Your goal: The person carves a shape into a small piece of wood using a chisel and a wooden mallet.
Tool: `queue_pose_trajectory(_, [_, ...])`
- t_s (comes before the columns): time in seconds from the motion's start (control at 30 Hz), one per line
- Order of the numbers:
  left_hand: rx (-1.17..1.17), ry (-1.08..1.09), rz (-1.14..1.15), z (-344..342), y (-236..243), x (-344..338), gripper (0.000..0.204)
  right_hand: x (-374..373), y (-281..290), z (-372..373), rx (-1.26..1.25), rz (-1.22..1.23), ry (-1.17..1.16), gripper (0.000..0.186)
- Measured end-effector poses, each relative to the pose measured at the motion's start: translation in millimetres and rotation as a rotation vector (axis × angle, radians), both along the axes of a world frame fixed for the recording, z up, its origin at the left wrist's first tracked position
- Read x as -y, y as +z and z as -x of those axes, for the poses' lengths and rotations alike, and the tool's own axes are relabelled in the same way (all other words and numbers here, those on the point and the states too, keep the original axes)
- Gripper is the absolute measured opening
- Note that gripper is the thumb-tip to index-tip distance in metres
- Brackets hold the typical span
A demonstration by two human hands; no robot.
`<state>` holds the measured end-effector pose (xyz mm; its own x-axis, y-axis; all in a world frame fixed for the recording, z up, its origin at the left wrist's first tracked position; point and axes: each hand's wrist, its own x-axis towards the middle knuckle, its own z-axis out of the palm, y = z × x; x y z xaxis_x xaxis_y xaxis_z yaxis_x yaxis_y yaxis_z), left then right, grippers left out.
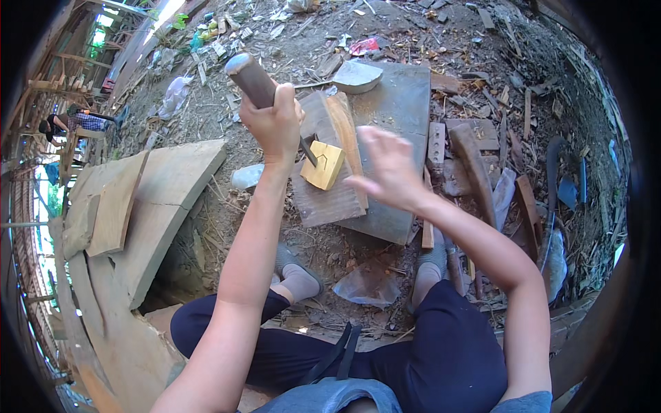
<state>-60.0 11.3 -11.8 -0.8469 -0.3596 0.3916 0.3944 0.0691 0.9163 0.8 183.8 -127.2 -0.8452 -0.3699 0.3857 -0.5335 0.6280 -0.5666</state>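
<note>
My left hand (274, 124) is wrapped round the dark handle of a chisel-like tool (250, 79), which has a metal cap on top. Its blade reaches down to a small pale-yellow wooden block (326, 172) with angular lines on its face. The block rests on a brown board (313, 210), beside a tan curved piece of wood (348, 129), all on a larger grey slab (394, 103). My right hand (382, 162), blurred, is open with fingers apart just right of the block and holds nothing.
Large planks (172, 172) lean at left; two people (82, 127) are farther off. A pale chunk (357, 74), a plastic bottle (244, 177) and scrap-strewn dirt surround the slab. Curved wood pieces (475, 172) and a long blade (552, 179) lie at right. My feet (296, 275) flank a plastic sheet.
</note>
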Motion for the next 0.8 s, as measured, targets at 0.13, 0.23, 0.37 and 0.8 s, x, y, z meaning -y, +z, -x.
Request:
queue_pose_trajectory(0.13, [0.047,-0.034,-0.045,10.5,1.6,4.5,0.010,61.5,-11.7,-9.1,0.060,-0.009,0.066,0.100])
queue_pose_trajectory(0.23, [0.143,-0.003,-0.149,21.6,1.6,32.2,0.016,64.2,-18.3,-8.3,0.048,-0.009,0.086,0.098])
queue_pose_trajectory(0.37, [0.244,0.180,-0.459,35.6,-17.1,82.4,0.017,64.6,-16.2,-11.3,0.070,0.008,0.072,0.098])
queue_pose_trajectory(0.8, [0.005,-0.018,-0.565,-24.6,-2.4,111.6,0.021,54.1,-9.5,-8.0,0.053,-0.066,0.097,0.105])
